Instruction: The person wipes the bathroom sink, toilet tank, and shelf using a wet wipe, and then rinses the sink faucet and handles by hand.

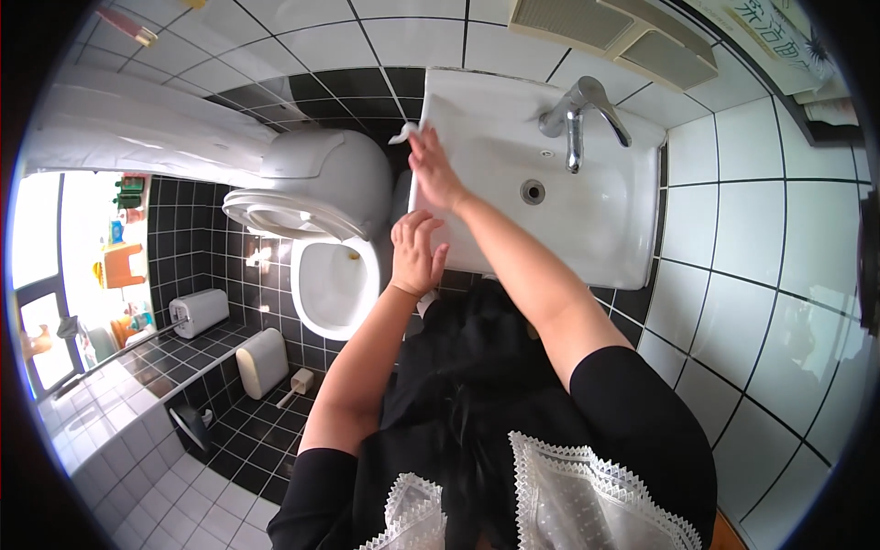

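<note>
At the left rim of the white sink [596, 234], my right hand [434, 174] reaches forward with its fingers close together. A small, white, tissue-like scrap [403, 135] shows at its fingertips, pinched there as far as I can see. Nearer to me, my left hand [420, 254] hangs beside the sink's left edge. Its fingers are loosely curved, the thumb stands apart, and nothing shows in it. A chrome faucet [575, 124] rises at the back of the basin, over the drain [533, 192].
Left of the sink stands a toilet [335, 293] with its lid [293, 215] raised. A toilet brush [296, 387] lies on the dark tiles beyond a white box-like object [262, 363]. A beige wall fixture [614, 41] juts out above the sink.
</note>
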The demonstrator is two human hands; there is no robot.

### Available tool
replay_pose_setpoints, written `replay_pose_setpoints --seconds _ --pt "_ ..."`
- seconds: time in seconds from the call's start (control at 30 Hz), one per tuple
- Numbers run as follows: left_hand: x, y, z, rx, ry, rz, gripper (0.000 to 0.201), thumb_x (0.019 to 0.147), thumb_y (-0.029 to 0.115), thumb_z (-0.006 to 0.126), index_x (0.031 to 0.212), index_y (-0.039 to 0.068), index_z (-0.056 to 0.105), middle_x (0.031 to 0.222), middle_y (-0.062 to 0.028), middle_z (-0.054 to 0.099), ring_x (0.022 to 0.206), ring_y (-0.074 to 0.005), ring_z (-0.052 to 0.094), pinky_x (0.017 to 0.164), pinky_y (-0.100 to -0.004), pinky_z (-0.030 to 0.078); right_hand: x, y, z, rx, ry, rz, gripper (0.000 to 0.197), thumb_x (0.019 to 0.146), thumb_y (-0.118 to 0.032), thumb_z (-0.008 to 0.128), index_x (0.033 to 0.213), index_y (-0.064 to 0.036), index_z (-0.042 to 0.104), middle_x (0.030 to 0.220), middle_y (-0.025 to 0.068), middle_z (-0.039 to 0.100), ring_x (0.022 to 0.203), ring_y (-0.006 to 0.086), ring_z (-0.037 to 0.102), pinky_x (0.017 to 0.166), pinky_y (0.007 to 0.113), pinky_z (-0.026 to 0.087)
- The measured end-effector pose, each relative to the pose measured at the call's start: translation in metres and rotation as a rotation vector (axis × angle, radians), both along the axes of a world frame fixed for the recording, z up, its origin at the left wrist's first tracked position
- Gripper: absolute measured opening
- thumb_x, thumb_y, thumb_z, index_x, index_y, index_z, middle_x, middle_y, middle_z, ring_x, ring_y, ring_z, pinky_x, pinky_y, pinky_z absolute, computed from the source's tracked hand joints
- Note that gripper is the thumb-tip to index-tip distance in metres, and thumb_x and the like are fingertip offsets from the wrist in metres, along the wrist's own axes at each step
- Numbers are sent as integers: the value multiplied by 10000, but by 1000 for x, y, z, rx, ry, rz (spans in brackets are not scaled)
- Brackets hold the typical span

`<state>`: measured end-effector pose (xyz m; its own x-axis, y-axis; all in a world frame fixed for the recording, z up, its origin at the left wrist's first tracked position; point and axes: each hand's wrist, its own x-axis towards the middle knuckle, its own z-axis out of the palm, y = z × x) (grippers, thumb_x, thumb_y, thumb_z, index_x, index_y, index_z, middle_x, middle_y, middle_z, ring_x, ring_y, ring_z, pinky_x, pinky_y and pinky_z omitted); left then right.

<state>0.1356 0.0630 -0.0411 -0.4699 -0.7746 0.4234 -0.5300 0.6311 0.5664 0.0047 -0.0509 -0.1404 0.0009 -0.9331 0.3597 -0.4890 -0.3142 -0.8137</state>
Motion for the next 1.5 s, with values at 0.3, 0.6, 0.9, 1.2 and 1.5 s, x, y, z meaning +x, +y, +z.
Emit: replay_pose_setpoints --seconds 0.3,0.6,0.9,1.2,1.5 --pt "15 18 13 83 -56 17 292 903 213 606 1166 87 626 1265 -137 569 1190 -349 518 1045 -474 344 -3 198 100 250 483 253 400 923 -180 566 1295 -32 572 1397 136 535 1309 299 490 1098 444 380" --pt "-30 5 13 128 -369 -550 419 926 308 649 1316 163 597 1320 -56 604 1255 -263 537 1082 -427 407 -178 314 86 337 757 -612 313 983 -234 512 1248 -105 617 1302 100 600 1245 297 526 1112 510 338" --pt "-45 8 2 -16 -793 -489 619 958 534 534 1452 169 461 1437 -82 511 1388 -268 397 1189 -469 263 -175 308 64 488 843 -883 451 983 -322 515 1313 -26 598 1393 152 559 1346 308 462 1170 486 283" --pt "-48 0 6 -15 -887 -607 677 939 585 517 1481 189 430 1397 -40 559 1389 -266 394 1212 -438 235 -286 239 51 411 1061 -583 534 1013 -367 453 1448 -57 460 1577 119 356 1492 257 248 1225 410 176" --pt "-51 6 13 9 -912 -557 671 927 570 546 1490 223 425 1393 -20 563 1365 -272 414 1183 -443 281 -258 276 60 268 468 -681 316 941 3 492 1179 -56 692 1313 113 639 1260 265 566 1077 352 430"
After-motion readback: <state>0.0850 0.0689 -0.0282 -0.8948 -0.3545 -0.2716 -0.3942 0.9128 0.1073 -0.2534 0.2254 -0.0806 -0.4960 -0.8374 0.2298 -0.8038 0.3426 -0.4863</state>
